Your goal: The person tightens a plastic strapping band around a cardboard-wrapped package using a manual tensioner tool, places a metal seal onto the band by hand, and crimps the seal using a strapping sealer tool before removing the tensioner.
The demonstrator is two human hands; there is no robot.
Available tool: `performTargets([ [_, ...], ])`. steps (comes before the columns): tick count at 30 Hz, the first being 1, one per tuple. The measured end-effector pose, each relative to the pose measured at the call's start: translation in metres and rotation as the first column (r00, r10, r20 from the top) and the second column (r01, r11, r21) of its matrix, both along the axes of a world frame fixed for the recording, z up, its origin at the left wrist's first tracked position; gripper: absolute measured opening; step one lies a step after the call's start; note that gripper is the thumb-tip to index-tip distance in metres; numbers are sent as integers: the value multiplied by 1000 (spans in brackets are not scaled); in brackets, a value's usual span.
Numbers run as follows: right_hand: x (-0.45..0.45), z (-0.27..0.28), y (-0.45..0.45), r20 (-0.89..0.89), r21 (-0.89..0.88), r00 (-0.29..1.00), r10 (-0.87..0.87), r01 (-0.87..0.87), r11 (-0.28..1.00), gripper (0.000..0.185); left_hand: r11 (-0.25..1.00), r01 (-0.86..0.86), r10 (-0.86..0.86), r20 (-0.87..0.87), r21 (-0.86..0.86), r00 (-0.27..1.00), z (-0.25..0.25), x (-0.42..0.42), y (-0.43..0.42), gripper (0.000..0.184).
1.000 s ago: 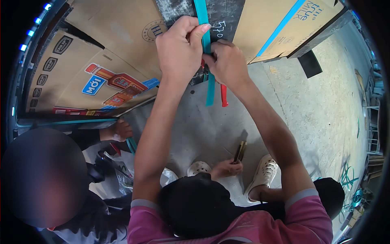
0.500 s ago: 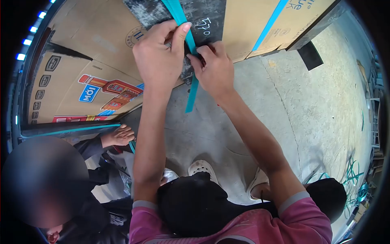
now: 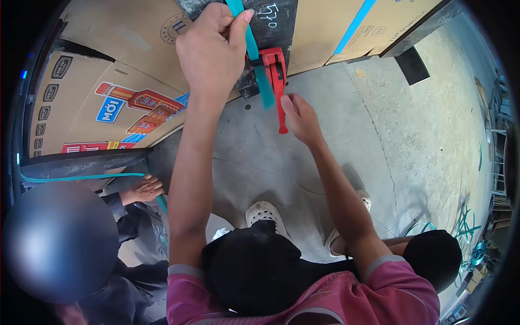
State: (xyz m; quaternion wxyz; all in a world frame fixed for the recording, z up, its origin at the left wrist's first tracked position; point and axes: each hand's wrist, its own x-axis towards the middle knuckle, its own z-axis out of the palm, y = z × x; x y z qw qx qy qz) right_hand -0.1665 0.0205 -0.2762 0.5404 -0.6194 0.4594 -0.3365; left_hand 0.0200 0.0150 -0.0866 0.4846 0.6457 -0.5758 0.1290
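Note:
My left hand (image 3: 211, 49) is closed in a pinch on a teal packing strap (image 3: 251, 46), which runs down over a dark board (image 3: 246, 86) with chalk-like writing. Lower on the strap sits a red strapping tool (image 3: 275, 65), its long handle pointing down. My right hand (image 3: 301, 119) is closed at that handle, fingers curled against its right side. The strap's loose tail (image 3: 265, 89), slightly blurred, hangs just left of the tool.
Large printed cardboard boxes (image 3: 76, 103) stand along the far side, one with a blue strap (image 3: 355, 27). At lower left, a co-worker's hand (image 3: 145, 189) is by another teal strap (image 3: 81, 177). Tangled strapping (image 3: 467, 225) lies on the concrete floor (image 3: 346, 151) at right.
My right hand has left the strap and moved down, now at the red tool's handle. The tool now sits against the strap. My left hand keeps its pinch, slightly higher in view.

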Motion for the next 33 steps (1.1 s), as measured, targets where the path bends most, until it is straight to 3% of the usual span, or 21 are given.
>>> performTargets([
  [1,1,10,-6,-159,-100,985,60,-77,992,48,1000,-9,9,-19,2,1000,3,-4,0,23],
  [2,0,-1,-11,-161,-93,985,57,-73,993,48,1000,-15,16,-39,4,999,7,-8,1,22],
  [6,6,-29,-17,-45,-120,998,-39,33,992,56,999,16,-11,-158,30,987,23,-21,5,25],
  [8,18,-35,-15,6,-100,998,-67,67,993,59,996,46,-58,-170,-75,984,20,-21,3,39],
  [10,31,-49,-14,100,-180,983,-151,167,969,67,995,46,-59,-156,-88,986,16,-19,3,38],
  [14,14,-23,-1,-19,-154,993,-114,109,982,71,996,39,-47,-107,-76,993,16,-14,1,36],
  [16,8,-8,4,-144,-88,986,-83,71,994,75,997,42,-50,-108,-69,993,15,-16,3,36],
  [20,2,17,6,-160,-14,986,-49,48,999,76,995,56,-64,-101,-85,993,17,-14,3,35],
  [22,-3,38,8,-242,174,970,16,27,984,77,997,49,-54,-112,-54,992,18,-15,3,34],
  [28,-6,60,7,-288,292,956,51,37,956,77,999,49,-45,-166,20,985,26,-19,6,29],
  [32,4,-24,2,-137,183,990,-35,60,981,71,995,61,-42,-221,77,974,29,-18,6,24],
  [33,13,-48,-3,-15,45,996,-87,88,995,66,995,67,-47,-230,80,972,28,-17,4,23],
])
